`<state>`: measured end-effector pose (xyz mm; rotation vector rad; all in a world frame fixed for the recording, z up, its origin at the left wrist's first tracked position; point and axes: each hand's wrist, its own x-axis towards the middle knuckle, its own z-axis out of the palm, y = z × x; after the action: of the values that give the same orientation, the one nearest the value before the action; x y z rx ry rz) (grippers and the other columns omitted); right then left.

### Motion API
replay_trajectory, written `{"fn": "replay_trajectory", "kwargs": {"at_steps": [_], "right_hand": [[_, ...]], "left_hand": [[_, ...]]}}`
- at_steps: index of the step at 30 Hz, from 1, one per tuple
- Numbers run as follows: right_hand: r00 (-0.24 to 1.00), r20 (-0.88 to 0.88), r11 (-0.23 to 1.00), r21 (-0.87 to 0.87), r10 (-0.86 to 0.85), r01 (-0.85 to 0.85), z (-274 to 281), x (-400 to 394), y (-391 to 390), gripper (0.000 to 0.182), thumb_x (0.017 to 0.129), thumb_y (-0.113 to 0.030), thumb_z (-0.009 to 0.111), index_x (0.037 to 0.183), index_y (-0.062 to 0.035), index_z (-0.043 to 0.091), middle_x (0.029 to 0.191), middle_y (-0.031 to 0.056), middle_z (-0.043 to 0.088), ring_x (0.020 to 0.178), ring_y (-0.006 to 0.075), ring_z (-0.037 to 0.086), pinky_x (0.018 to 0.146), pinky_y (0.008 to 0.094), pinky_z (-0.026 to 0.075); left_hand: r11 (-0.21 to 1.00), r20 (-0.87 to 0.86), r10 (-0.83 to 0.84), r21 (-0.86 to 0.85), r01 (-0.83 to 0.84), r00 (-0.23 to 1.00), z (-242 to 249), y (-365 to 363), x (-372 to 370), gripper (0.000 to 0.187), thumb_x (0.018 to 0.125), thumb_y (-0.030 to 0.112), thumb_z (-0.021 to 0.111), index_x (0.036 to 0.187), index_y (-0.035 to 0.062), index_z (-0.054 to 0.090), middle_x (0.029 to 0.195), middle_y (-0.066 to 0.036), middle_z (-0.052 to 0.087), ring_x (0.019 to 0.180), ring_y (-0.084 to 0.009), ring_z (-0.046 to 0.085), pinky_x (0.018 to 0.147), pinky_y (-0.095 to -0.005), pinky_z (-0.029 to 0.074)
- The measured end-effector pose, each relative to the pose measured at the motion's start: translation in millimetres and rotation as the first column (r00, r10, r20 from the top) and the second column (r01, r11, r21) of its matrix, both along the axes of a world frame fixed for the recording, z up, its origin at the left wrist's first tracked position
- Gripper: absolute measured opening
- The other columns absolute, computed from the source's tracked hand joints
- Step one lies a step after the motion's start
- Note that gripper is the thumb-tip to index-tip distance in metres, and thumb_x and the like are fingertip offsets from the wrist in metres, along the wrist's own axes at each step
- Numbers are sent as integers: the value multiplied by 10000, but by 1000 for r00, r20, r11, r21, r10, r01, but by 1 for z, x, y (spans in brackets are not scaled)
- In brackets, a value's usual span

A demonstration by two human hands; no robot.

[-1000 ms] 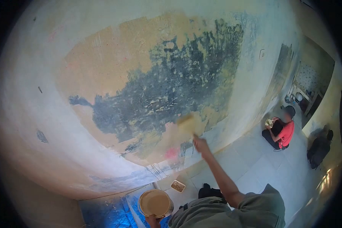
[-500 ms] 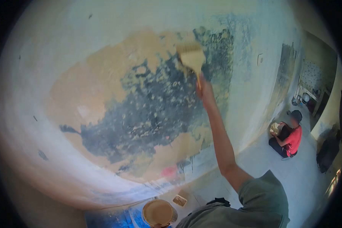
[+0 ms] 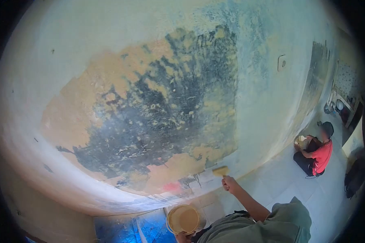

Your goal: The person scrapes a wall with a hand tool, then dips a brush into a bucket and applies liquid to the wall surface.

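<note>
A wide paintbrush [image 3: 220,171] with yellowish bristles is in my right hand [image 3: 230,184], fingers wrapped round its handle. It is held low in front of the wall, just below the lower right edge of the stripped patch [image 3: 158,117], which mixes dark grey, green and tan. At the bottom of the view, my left hand [image 3: 185,237] grips the near rim of a round bucket [image 3: 170,222] holding tan, creamy paint.
A blue sheet [image 3: 121,229] covers the floor left of the bucket. A person in a red shirt [image 3: 323,158] sits on the tiled floor [image 3: 278,174] to the right, near the wall. A socket [image 3: 282,63] is set in the wall [image 3: 255,105]; a dark bag-like shape [image 3: 355,178] stands far right.
My right hand has brought the brush down from the upper part of the dark patch to near the wall's base. The bucket now sits slightly further right and higher in view.
</note>
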<state>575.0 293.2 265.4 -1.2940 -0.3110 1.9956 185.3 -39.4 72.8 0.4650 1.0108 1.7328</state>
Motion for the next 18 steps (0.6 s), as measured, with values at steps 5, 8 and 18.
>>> {"fn": "replay_trajectory", "kwargs": {"at_steps": [5,8,18], "right_hand": [[992,89,911,409,-94,49,155,29,41,342,901,-333,454,630,-124,453,488,-59,334,353,49,249,328,222,163],[992,125,825,561,-5,-67,243,40,38,363,906,-355,453,624,-127,469,497,-64,340,379,44,244,357,219,156],[954,-48,283,950,-295,135,407,24,112,435,874,-486,475,638,-121,444,453,-77,287,372,20,214,368,215,123]], "left_hand": [[994,37,-42,99,38,998,-15,8,34,529,725,128,528,1218,22,369,1037,-234,527,748,-385,610,537,-479,573],[985,52,-74,161,65,996,-33,17,40,522,718,119,516,1211,26,375,1030,-233,531,740,-389,612,534,-487,574],[877,-37,250,-416,-242,968,163,89,137,538,711,114,500,1229,41,373,1058,-224,523,792,-394,604,553,-493,575]]}}
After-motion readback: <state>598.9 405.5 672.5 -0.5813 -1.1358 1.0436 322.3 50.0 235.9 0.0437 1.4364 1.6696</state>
